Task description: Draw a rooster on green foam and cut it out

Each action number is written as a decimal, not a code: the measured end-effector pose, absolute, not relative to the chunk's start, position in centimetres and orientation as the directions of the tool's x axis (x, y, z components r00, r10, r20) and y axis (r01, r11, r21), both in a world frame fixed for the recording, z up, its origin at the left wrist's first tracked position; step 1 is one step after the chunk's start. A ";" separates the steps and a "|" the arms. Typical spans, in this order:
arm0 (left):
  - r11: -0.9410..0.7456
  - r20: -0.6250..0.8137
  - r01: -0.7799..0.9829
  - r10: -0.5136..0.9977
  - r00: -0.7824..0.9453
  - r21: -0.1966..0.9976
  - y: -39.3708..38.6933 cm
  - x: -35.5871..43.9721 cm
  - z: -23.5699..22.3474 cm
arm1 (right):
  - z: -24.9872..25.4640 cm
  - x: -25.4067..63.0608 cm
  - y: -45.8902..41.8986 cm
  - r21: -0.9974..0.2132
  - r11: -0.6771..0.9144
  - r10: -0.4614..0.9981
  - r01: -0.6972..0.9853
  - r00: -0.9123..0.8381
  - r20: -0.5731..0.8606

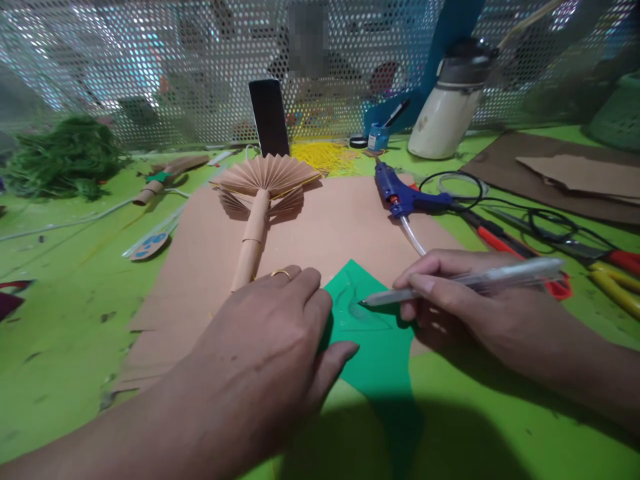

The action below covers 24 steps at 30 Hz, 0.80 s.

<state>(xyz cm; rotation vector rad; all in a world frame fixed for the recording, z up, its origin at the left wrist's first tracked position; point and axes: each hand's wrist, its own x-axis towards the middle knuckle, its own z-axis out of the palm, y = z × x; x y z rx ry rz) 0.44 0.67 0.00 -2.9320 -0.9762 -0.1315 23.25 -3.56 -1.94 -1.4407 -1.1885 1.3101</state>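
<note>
Left hand (283,337): palm down, half open, fingers bent together, thumb spread apart; lies over the left edge of the green paper sheet with pointed top corner (380,367), with no grip on it visible. Right hand (465,293): fingers closed round a clear-barrelled pen with dark tip (505,275), tilted, its point at the faint curved outline (357,307) on the sheet. Sheet: below centre, between both hands, its upper part over a light-brown flat paper piece (325,227) on the lime-green table (55,393). Pleated brown paper fan with rolled handle (265,175): beyond the left hand, lying on the brown piece. Blue glue gun (390,187): beyond the right hand. Black upright smartphone (270,117): behind the fan. Scissors with yellow-and-red handles (617,287): far right.
</note>
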 end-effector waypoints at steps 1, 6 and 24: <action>-0.801 0.099 0.599 0.594 0.798 -0.020 0.7 0.4 0.0 | -2.0 23.3 -3.5 -0.973 -0.202 0.979 0.113 0.022 -0.200; -0.806 0.108 0.591 0.585 0.804 -0.033 0.6 0.4 0.2 | -1.9 23.3 -3.5 -0.957 -0.153 0.988 0.246 0.062 -0.142; -0.803 0.108 0.595 0.590 0.800 -0.024 0.6 0.3 0.1 | -1.4 23.2 -3.6 -0.965 -0.201 0.980 0.168 0.019 -0.200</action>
